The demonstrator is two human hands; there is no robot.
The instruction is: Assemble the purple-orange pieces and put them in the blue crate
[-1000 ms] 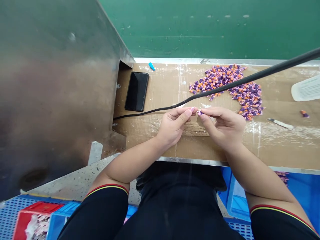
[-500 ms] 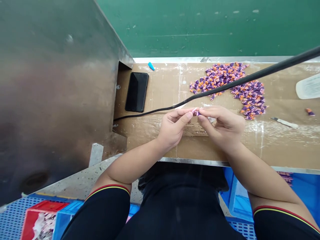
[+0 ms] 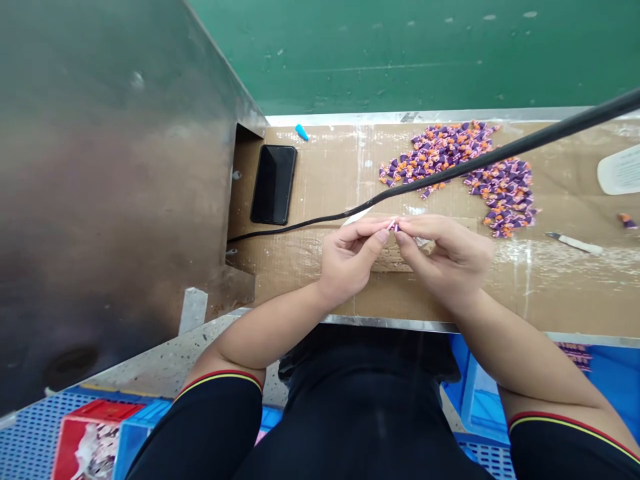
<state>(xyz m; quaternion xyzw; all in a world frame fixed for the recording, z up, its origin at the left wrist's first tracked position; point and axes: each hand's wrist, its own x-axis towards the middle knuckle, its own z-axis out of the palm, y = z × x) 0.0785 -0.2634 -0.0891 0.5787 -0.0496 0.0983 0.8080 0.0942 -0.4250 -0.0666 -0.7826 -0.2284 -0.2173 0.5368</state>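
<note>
Both my hands meet over the cardboard-covered bench [image 3: 550, 287]. My left hand [image 3: 350, 257] pinches thumb against forefinger on a tiny pale piece, and my right hand [image 3: 445, 253] pinches a small purple piece [image 3: 397, 228] against it. The fingertips touch at the middle of the bench. A heap of several small purple and orange pieces [image 3: 465, 170] lies beyond my right hand. A black cable [image 3: 500, 157] crosses above the heap and runs left behind my left hand.
A black phone [image 3: 273, 184] lies flat beside a large metal housing [image 3: 110, 173] at the left. A small blade [image 3: 575, 243], a white sheet [image 3: 620, 171], a stray purple piece [image 3: 626, 221] and a blue cap [image 3: 302, 132] lie around. Blue crates [image 3: 600, 380] sit below.
My hands have stayed pinched together on the small pieces with only slight finger movement. The view has shifted a little, so the heap sits slightly further right.
</note>
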